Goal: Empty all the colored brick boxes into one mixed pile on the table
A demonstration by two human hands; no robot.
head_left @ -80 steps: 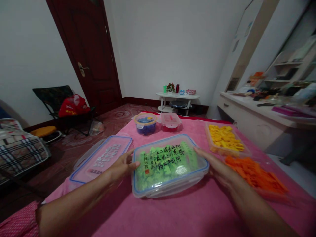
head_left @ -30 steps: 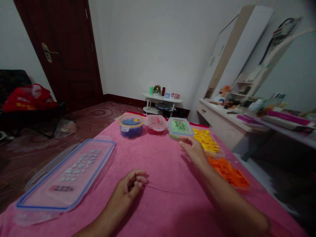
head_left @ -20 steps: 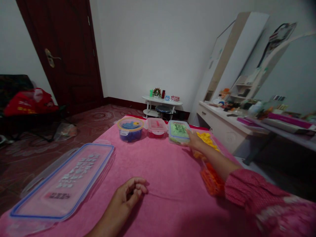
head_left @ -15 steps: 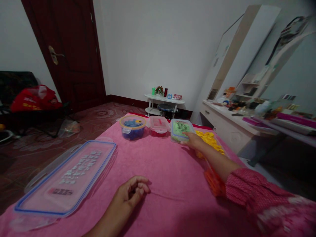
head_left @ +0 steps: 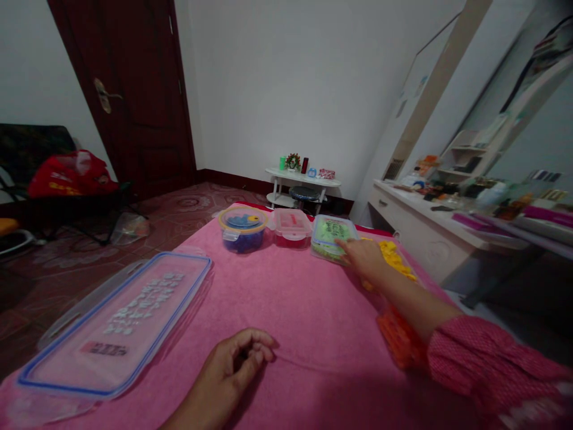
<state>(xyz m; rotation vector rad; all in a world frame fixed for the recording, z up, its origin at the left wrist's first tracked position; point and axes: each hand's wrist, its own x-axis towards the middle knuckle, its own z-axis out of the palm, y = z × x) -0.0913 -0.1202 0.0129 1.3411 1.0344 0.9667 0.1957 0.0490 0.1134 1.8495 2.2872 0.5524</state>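
A clear lidded box of green blocks (head_left: 330,236) stands at the far edge of the pink-covered table (head_left: 295,310). My right hand (head_left: 364,258) reaches out and its fingers touch the box's near right side. My left hand (head_left: 235,361) rests on the cloth near me, fingers loosely curled, holding nothing. Left of the green box are a red-lidded box (head_left: 292,226) and a round tub of blue pieces (head_left: 242,227).
A large clear lid with a blue rim (head_left: 119,322) lies at the table's left. Yellow blocks (head_left: 394,258) and orange blocks (head_left: 396,340) sit in open trays under my right arm. A white desk (head_left: 430,230) stands at the right, a small white table (head_left: 302,182) and a dark door (head_left: 134,95) behind.
The green box went from right in front of me, held in both hands, to the far edge. My left hand dropped to the cloth; my right hand stays at the box.
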